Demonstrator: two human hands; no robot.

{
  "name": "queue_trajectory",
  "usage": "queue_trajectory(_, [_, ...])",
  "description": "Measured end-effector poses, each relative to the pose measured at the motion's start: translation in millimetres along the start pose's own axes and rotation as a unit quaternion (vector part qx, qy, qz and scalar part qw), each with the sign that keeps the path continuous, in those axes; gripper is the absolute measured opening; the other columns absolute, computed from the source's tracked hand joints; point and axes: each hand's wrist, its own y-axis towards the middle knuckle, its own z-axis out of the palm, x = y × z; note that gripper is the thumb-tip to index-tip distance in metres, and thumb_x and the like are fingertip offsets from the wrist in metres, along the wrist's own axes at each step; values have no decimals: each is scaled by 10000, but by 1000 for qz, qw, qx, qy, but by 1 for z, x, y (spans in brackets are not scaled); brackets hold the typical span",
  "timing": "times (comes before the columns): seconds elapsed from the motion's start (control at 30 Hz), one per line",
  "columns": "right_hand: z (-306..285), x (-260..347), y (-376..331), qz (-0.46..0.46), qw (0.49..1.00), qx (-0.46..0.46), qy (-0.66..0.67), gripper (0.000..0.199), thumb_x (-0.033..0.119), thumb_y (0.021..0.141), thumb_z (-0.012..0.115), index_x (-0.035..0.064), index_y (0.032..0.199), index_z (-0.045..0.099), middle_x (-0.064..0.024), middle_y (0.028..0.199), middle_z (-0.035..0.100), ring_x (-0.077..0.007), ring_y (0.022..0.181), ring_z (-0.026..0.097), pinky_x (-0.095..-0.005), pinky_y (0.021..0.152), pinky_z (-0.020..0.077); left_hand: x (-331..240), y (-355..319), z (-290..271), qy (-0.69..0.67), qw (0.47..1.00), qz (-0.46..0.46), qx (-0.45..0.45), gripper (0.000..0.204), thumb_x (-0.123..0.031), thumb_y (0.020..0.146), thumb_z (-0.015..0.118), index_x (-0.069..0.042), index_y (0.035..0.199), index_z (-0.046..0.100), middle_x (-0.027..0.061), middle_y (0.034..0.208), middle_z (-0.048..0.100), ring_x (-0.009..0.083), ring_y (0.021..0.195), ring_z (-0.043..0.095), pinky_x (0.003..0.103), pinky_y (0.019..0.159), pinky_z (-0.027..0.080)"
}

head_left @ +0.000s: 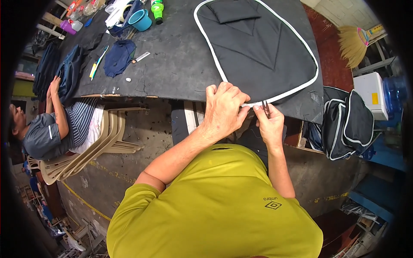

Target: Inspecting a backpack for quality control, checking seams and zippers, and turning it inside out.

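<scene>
Head view: a black fabric panel (275,47) lies on the dark worktop (172,64), and at its near edge the left hand (226,107) pinches the white edging (218,65) between thumb and fingers, while the right hand's (270,122) thumb and forefinger press together on it too, dark snips (266,109) held among the fingers. Holding the edging taut and the blades clear of the cloth would likely serve best. Left of the panel's far end stand a teal tub (140,20), contents unclear, and a bottle of green liquid (157,10).
</scene>
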Motion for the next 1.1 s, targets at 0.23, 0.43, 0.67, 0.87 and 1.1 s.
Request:
queue_trajectory(0.23, [2, -9, 1, -42, 999, 0, 24, 139, 160, 1071, 774, 36, 1016, 745, 53, 841, 673, -36, 670, 547, -222, 602, 434, 1, 1, -5, -1, 999, 13, -33, 147, -184, 817, 909, -169, 946, 840, -47, 940, 715, 218, 1031, 632, 437, 903, 370])
queue_trajectory(0.43, [-4, -7, 3, -90, 995, 37, -13, 83, 83, 1085, 744, 1, 1096, 751, 67, 936, 708, -4, 803, 546, -204, 697, 438, -1, 10, -9, -36, 999, 1, -20, 60, -158, 883, 849, -144, 926, 809, -34, 910, 713, 219, 939, 648, 422, 879, 386])
queue_trajectory(0.67, [-6, -6, -2, -75, 997, 26, -27, 110, 140, 1091, 750, 30, 1081, 753, 86, 872, 654, -2, 736, 505, -203, 638, 405, 1, 14, -9, -211, 974, -77, 7, 73, -82, 944, 770, -29, 954, 720, 68, 952, 741, 283, 920, 700, 417, 861, 490])
queue_trajectory(0.87, [-8, 1, -5, -48, 999, 10, -17, 126, 161, 1090, 748, 38, 1063, 754, 84, 815, 610, -15, 668, 510, -212, 587, 413, 3, 10, -2, -182, 983, -15, -20, 151, -64, 883, 842, -25, 1014, 777, 87, 988, 758, 294, 924, 715, 390, 828, 579])
queue_trajectory(1.1, [-2, -11, 3, -61, 998, -7, 30, 101, 118, 1081, 742, 21, 1057, 752, 73, 829, 653, -10, 686, 519, -215, 602, 422, 0, 8, 8, -109, 993, 21, -31, 176, -125, 849, 864, -57, 1005, 818, 70, 945, 729, 293, 908, 698, 426, 818, 573])
